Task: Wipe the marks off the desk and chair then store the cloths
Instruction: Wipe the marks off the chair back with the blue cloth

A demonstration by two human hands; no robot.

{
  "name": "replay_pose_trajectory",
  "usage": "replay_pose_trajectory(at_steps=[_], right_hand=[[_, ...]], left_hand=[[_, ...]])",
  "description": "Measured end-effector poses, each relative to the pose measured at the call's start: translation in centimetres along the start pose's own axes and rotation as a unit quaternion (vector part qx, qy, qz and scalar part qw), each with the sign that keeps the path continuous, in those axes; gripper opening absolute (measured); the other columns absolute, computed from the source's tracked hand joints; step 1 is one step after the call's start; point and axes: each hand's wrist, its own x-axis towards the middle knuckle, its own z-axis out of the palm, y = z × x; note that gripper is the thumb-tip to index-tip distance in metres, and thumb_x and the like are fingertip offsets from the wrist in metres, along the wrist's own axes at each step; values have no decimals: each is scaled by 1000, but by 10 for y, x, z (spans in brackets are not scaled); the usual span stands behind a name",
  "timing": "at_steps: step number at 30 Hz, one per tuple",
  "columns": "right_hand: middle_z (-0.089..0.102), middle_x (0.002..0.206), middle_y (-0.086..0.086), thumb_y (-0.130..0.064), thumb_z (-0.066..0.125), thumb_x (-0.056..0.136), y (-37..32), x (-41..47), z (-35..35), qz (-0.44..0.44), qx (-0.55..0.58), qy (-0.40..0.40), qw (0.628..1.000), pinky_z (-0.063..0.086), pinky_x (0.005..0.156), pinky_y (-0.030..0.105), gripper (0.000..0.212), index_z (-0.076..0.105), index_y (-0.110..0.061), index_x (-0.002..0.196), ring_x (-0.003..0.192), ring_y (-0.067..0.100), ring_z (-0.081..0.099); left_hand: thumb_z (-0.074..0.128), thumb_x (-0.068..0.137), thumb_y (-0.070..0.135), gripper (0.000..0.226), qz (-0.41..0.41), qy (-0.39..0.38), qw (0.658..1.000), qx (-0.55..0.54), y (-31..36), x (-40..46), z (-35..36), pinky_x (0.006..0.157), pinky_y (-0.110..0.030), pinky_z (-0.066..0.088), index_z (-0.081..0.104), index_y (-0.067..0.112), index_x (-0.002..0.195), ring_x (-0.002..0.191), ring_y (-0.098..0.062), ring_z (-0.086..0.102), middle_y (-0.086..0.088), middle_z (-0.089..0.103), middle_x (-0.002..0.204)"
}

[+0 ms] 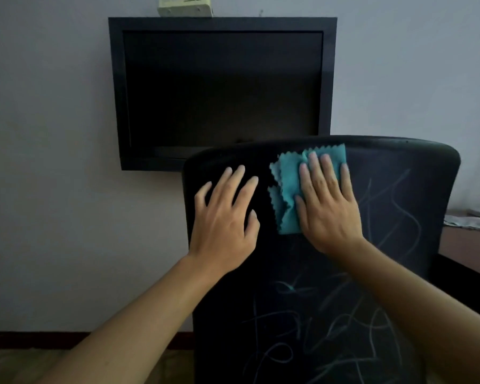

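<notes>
A black chair back (399,167) fills the lower right of the head view. Pale chalk-like scribbles (316,328) cover its lower part and its right side. My right hand (329,206) presses a teal cloth (287,189) flat against the upper middle of the chair back, fingers straight and spread. The cloth has zigzag edges and sticks out to the left and above the hand. My left hand (223,220) rests flat on the chair back's upper left, fingers spread, holding nothing. The area under and between the hands shows no marks.
A dark framed screen (222,90) hangs on the pale wall behind the chair, with a small cream box (185,6) on top. At the right edge stands a brown surface (468,245) with crumpled pale cloth (471,220) on it. A dark skirting board (34,339) runs low left.
</notes>
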Motion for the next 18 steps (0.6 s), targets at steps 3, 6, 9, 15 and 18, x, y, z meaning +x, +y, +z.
replay_pose_trajectory(at_steps=[3, 6, 9, 15, 18], right_hand=[[5, 161, 15, -32, 32, 103, -16, 4, -1, 37, 32, 2, 999, 5, 123, 54, 62, 13, -2, 154, 152, 32, 3], [16, 161, 16, -34, 40, 99, -48, -54, 16, -111, 34, -55, 992, 6, 123, 52, 66, 20, -3, 154, 152, 32, 7], [20, 163, 11, -34, 34, 100, -60, -74, 25, -215, 2, -96, 972, 2, 124, 47, 63, 20, -7, 155, 153, 26, 3], [16, 164, 11, -30, 33, 104, -87, 61, 0, -70, 51, -6, 996, 3, 124, 51, 59, 21, -6, 156, 153, 27, 10], [10, 165, 11, -33, 29, 104, -117, 68, 7, -86, 51, -27, 995, -8, 122, 51, 62, 13, -7, 157, 153, 28, 4]], left_hand=[[50, 91, 27, 54, 6, 1, 1000, -24, 6, -20, 9, 116, -45, 27, 48, 17, 144, 148, -22, 32, -7, 41, 155], [51, 91, 26, 52, 2, -2, 999, -37, 3, -37, 15, 115, -45, 30, 51, 16, 142, 147, -21, 34, -6, 42, 154], [49, 91, 28, 52, -12, -18, 999, -38, -11, -49, 14, 114, -44, 31, 50, 17, 142, 147, -20, 33, -5, 41, 155], [52, 99, 22, 48, -320, 72, 916, -230, -34, -60, 6, 116, -34, 29, 42, 21, 146, 142, -15, 35, 1, 39, 154], [48, 101, 28, 44, -514, 31, 749, -417, -42, -62, 12, 108, -28, 31, 41, 26, 145, 135, -11, 42, 8, 43, 148]])
